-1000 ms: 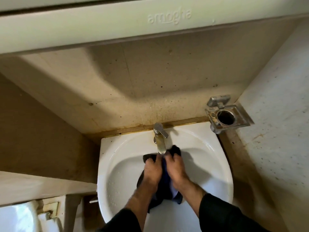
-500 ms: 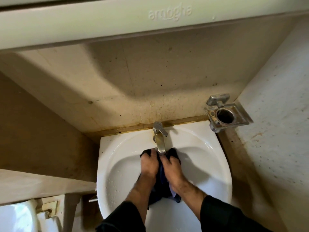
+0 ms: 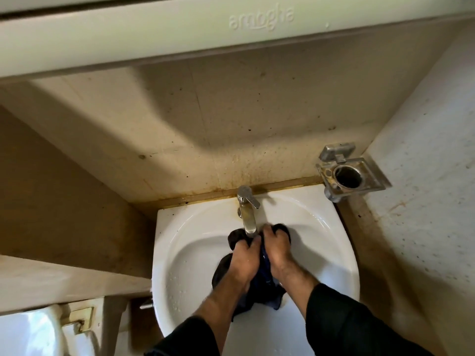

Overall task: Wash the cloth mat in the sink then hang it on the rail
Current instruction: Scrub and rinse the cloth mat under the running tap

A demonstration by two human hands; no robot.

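Observation:
A dark, wet cloth mat (image 3: pixel 259 291) is bunched up in the white sink (image 3: pixel 195 253), right under the steel tap spout (image 3: pixel 248 219). My left hand (image 3: pixel 243 260) and my right hand (image 3: pixel 276 249) both grip the cloth, side by side, with the fingers curled over its upper folds. Dark lumps of cloth stick out past the fingertips on either side of the spout. The lower part of the mat hangs between my wrists toward the front of the basin. No rail is in view.
A steel holder with a round hole (image 3: pixel 347 177) is fixed to the wall at the sink's back right corner. A pale cabinet edge (image 3: pixel 231 32) overhangs the sink. A white toilet tank (image 3: pixel 33 332) stands at the lower left.
Both hands have pushed the cloth up toward the tap, then the right hand has slid further forward past the spout while the left stays slightly behind.

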